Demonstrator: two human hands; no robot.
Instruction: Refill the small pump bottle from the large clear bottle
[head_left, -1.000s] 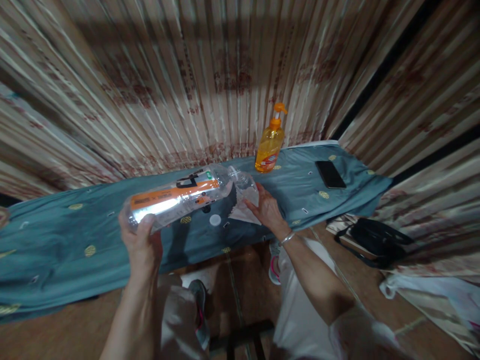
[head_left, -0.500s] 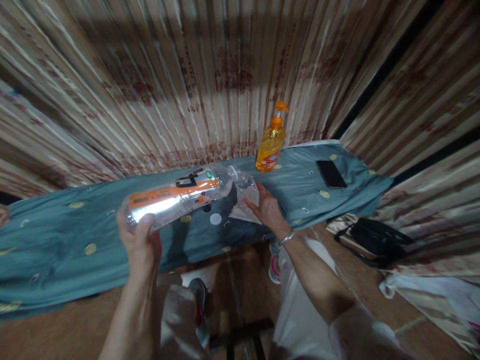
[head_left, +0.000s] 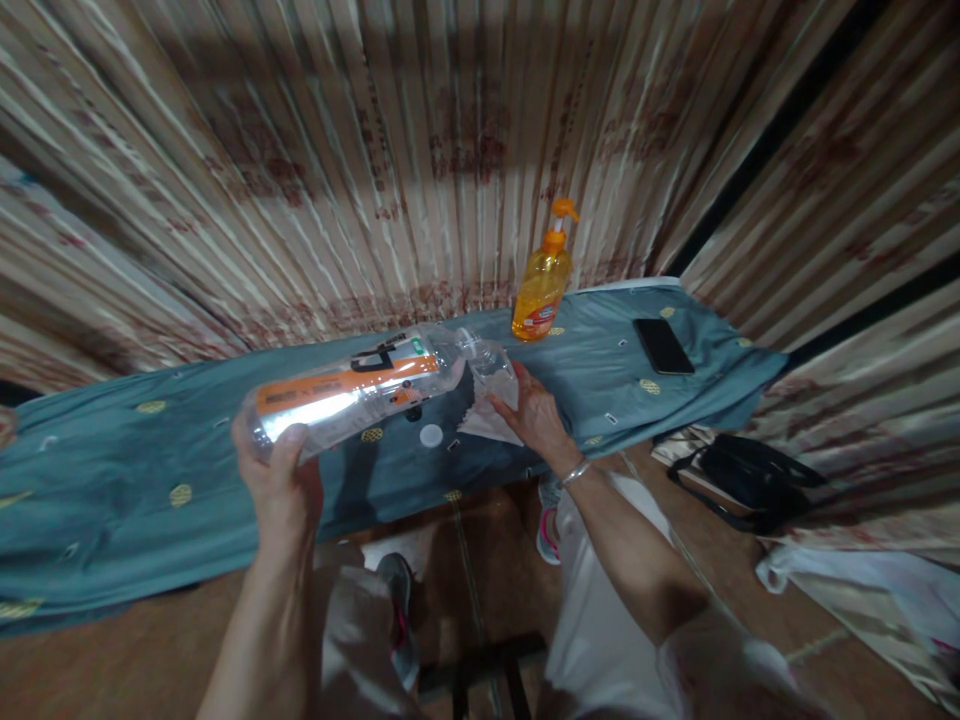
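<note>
My left hand (head_left: pixel 281 480) is wrapped round the base of a clear plastic bottle (head_left: pixel 352 392) with an orange and silver label. The bottle is held tilted above the cloth, its uncapped mouth pointing right. My right hand (head_left: pixel 538 415) pinches a crinkled packet (head_left: pixel 491 405), partly clear and partly white. Its upper clear part is close against the bottle's mouth; whether they touch I cannot tell. Below them a white round cap (head_left: pixel 431 436) lies on the cloth. No liquid can be made out inside the clear bottle.
A green patterned cloth (head_left: pixel 247 400) covers the long table. An orange pump bottle (head_left: pixel 541 290) stands at the back, with a black phone (head_left: pixel 663 346) to its right. A black bag (head_left: pixel 761 475) sits low at right. Another person's hand (head_left: pixel 6 427) shows at far left.
Almost nothing differs. Both hands, the bottle and the packet keep their places, with only a very slight shift of the view.
</note>
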